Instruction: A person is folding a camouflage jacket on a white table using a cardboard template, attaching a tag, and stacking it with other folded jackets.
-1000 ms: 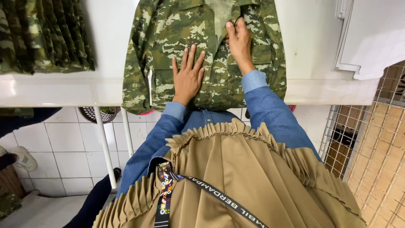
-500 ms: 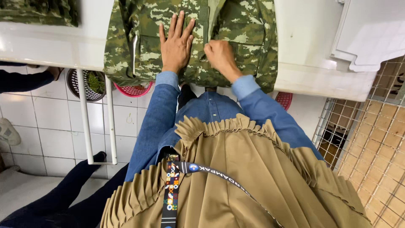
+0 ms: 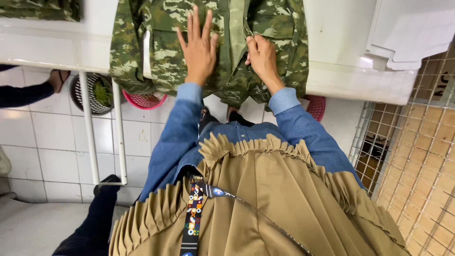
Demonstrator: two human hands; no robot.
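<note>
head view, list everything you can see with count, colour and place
camouflage garment: one, green, flat on the table, lower edge hanging over the front
folded camouflage cloth: one pile, green, top left
table: one, white, across the top
baskets: grey and two pink under the table
wire rack: one, white, right
floor tiles: white, left
another person's foot: one, left, under the table
lanyard: one, patterned, bottom centre
left hand: flat on the garment, fingers spread
right hand: pinching the garment's centre strip
</note>
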